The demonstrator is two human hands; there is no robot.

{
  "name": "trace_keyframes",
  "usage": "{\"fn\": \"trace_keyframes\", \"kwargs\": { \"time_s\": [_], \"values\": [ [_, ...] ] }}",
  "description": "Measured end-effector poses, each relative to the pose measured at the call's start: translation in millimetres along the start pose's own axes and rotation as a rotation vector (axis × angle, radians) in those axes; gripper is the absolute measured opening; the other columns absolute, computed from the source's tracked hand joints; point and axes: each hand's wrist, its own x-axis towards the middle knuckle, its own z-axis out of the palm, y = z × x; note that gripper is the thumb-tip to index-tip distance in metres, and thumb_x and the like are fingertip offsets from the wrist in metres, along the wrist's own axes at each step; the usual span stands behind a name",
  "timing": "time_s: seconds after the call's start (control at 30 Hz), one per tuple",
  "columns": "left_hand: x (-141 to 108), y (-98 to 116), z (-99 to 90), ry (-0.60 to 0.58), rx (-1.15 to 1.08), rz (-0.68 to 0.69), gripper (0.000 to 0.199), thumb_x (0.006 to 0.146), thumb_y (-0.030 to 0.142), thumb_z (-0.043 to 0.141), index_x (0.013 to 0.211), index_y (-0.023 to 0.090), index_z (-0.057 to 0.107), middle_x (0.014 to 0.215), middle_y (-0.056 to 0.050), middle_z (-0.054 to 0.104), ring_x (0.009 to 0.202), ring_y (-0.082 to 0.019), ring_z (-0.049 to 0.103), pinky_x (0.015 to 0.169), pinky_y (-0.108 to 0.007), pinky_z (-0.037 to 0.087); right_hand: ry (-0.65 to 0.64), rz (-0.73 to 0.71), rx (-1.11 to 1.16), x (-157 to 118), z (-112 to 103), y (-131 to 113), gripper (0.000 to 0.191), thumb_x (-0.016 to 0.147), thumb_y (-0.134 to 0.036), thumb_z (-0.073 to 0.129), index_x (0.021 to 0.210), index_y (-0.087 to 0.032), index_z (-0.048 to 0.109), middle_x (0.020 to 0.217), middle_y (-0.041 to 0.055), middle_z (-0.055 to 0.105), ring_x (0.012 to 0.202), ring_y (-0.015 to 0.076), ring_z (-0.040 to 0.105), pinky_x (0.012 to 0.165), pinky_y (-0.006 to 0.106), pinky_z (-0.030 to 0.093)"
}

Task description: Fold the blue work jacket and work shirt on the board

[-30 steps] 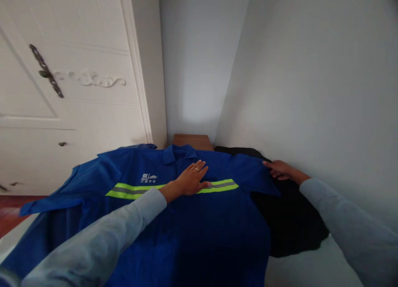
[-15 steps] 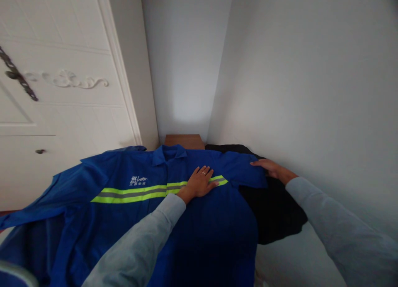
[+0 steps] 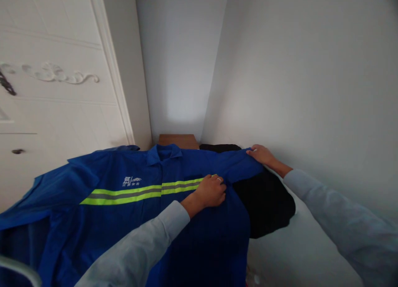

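A blue work shirt (image 3: 192, 220) lies spread out front side up, its collar at the far edge. A yellow-green band with a grey stripe crosses its chest, with a white logo on the left part. My left hand (image 3: 213, 191) rests on the chest at the band's right end, fingers curled into the cloth; the fingertips are partly hidden. At the end of the right-hand sleeve, my right hand (image 3: 261, 155) pinches the upper corner between thumb and fingers. Black cloth (image 3: 269, 204) lies beneath that sleeve.
A white cabinet (image 3: 62, 109) with carved trim and dark handles stands on the left. Grey walls (image 3: 280, 71) meet behind the shirt. A brown wooden piece (image 3: 178, 141) shows behind the collar. A pale curved bar (image 3: 21, 268) enters at bottom left.
My left hand has gone from lying flat to curled fingers, slightly further right. My right hand has lifted the sleeve's end a little up and left. The view has shifted slightly right.
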Motion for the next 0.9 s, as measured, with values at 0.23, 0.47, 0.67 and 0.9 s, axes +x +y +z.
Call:
{"fn": "trace_keyframes", "kwargs": {
  "time_s": [0.23, 0.47, 0.67, 0.9],
  "values": [
    [6.5, 14.9, 4.9, -0.062, -0.03, -0.019, 0.042, 0.099, 0.048, 0.049, 0.117, 0.017, 0.071, 0.125, -0.016, 0.068, 0.112, -0.032, 0.065, 0.093, -0.048, 0.053, -0.15, 0.167, 0.433, -18.4, -23.3, -61.3, 0.025, 0.096, -0.023, 0.053, 0.072, -0.02, 0.052, 0.042, -0.0071, 0.041, 0.038, 0.0091, 0.038, 0.04, 0.021, 0.027],
    [7.1, 14.2, 11.1, -0.05, -0.05, -0.037, 0.042, 0.099, 0.048, 0.049, 0.121, 0.018, 0.069, 0.128, -0.018, 0.067, 0.119, -0.035, 0.063, 0.098, -0.052, 0.05, -0.253, -0.103, 0.471, -54.9, -16.0, -142.6, 0.006, 0.096, -0.022, 0.057, 0.092, -0.019, 0.057, 0.046, -0.0087, 0.052, 0.03, 0.0067, 0.039, 0.033, 0.019, 0.025],
    [-9.4, 10.9, 1.0, -0.146, -0.248, -0.064, 0.048, 0.101, 0.052, 0.046, 0.129, 0.018, 0.064, 0.135, -0.016, 0.067, 0.123, -0.032, 0.063, 0.101, -0.044, 0.05, -0.572, -0.322, 0.373, -90.4, 29.1, -181.4, 0.002, 0.094, -0.02, 0.061, 0.094, -0.019, 0.059, 0.062, -0.0046, 0.066, 0.035, 0.0076, 0.052, 0.039, 0.019, 0.038],
    [-59.2, -13.6, -34.3, -0.345, -0.338, -0.092, 0.035, 0.093, 0.043, 0.058, 0.112, 0.016, 0.07, 0.114, -0.016, 0.075, 0.1, -0.032, 0.072, 0.082, -0.038, 0.055, -0.791, -0.351, 0.508, -92.8, 69.7, -154.0, 0.014, 0.093, -0.026, 0.06, 0.102, -0.016, 0.062, 0.071, -0.0009, 0.068, 0.043, 0.0086, 0.054, 0.043, 0.021, 0.042]
  ]
}}
